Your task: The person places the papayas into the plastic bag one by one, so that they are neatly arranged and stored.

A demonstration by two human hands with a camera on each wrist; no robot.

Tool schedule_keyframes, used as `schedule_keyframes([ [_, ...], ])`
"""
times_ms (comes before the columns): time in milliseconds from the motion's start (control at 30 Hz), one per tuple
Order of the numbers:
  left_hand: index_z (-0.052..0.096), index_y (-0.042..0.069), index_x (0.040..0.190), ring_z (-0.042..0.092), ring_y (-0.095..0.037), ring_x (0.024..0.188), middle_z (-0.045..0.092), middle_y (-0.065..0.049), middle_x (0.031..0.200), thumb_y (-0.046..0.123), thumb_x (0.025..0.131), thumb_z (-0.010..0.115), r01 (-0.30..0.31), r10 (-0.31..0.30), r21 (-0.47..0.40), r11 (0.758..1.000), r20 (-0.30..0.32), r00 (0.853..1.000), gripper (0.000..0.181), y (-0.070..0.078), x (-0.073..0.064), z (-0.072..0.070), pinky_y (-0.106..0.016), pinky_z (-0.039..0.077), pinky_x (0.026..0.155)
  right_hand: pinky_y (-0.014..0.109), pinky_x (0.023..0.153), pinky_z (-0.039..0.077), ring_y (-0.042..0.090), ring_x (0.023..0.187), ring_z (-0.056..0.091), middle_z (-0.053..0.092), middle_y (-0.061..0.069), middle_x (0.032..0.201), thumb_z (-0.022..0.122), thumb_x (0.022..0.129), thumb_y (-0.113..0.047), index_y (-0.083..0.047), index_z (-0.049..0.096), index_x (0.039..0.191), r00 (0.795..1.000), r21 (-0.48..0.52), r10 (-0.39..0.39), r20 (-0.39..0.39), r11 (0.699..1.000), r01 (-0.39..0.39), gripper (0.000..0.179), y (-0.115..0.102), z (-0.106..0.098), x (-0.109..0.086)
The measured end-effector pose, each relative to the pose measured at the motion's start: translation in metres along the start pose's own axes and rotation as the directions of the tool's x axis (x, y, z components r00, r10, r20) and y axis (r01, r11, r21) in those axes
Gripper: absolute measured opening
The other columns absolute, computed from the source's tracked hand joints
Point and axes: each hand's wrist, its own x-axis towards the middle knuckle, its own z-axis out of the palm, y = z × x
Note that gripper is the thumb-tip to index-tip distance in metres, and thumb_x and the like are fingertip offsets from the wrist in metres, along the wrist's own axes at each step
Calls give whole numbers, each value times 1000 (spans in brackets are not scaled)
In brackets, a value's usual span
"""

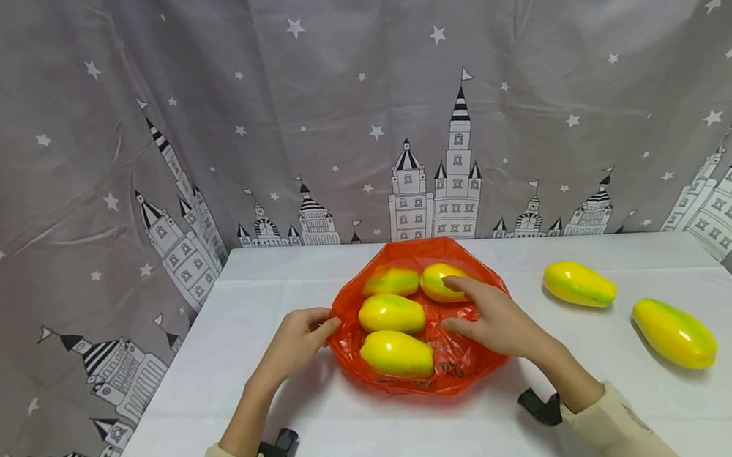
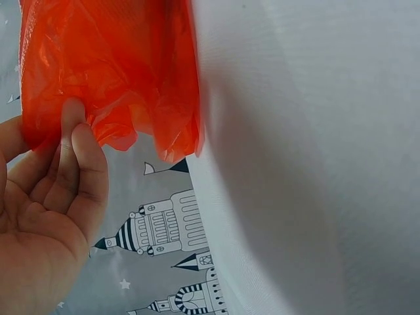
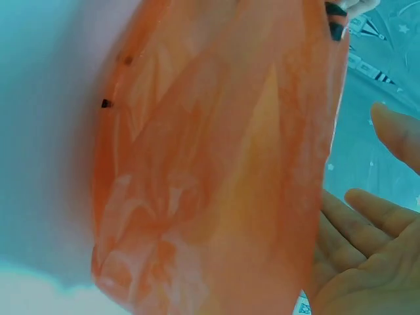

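Observation:
A red plastic bag lies with its mouth spread wide on the white table, and several glossy yellow-green papayas sit inside. My left hand pinches the bag's left rim between thumb and fingers; the left wrist view shows the thin red film at those fingertips. Over the right side of the bag is my right hand, its thumb and fingers apart and holding nothing. Its fingertips are nearest the back right papaya, partly covering it. Through the bag's wall in the right wrist view, the contents look blurred.
Two more papayas lie on the table to the right of the bag, one farther back and one nearer. A grey curtain printed with stars and castles hangs behind the table and along its sides.

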Motion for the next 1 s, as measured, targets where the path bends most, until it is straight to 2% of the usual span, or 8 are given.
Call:
schedule_keyframes([
  [267, 70, -3, 113, 61, -18, 76, 70, -5, 89, 13, 98, 61, -17, 17, 7, 1000, -2, 1000, 24, 1, 0, 1, -32, 54, 72, 59, 103, 38, 37, 129, 48, 55, 15, 138, 76, 87, -26, -1, 52, 139, 1000, -6, 7, -31, 1000, -8, 63, 3, -10, -19],
  [533, 71, -2, 112, 61, -18, 76, 70, -4, 88, 14, 98, 61, -2, 2, 6, 1000, 2, 1000, 24, 0, 0, 1, -31, 54, 72, 59, 104, 36, 37, 130, 48, 55, 14, 138, 77, 86, -25, -3, 53, 138, 999, 31, -7, -44, 999, 8, 62, 6, -19, -31],
  [800, 70, -2, 114, 61, -18, 77, 70, -4, 89, 15, 98, 61, 5, -5, 8, 1000, -4, 1000, 25, 1, -1, 0, -32, 54, 73, 60, 105, 35, 38, 131, 46, 55, 14, 139, 77, 87, -26, -2, 54, 138, 997, 23, -12, -70, 1000, 13, 61, 12, -26, -42],
  [1000, 70, -2, 114, 61, -19, 77, 69, -4, 89, 15, 98, 61, 11, -11, 12, 1000, -4, 1000, 25, 1, 0, 0, -32, 54, 73, 60, 103, 38, 38, 129, 48, 56, 15, 137, 77, 87, -25, -1, 54, 137, 995, 4, -17, -96, 1000, 17, 60, 18, -32, -51],
])
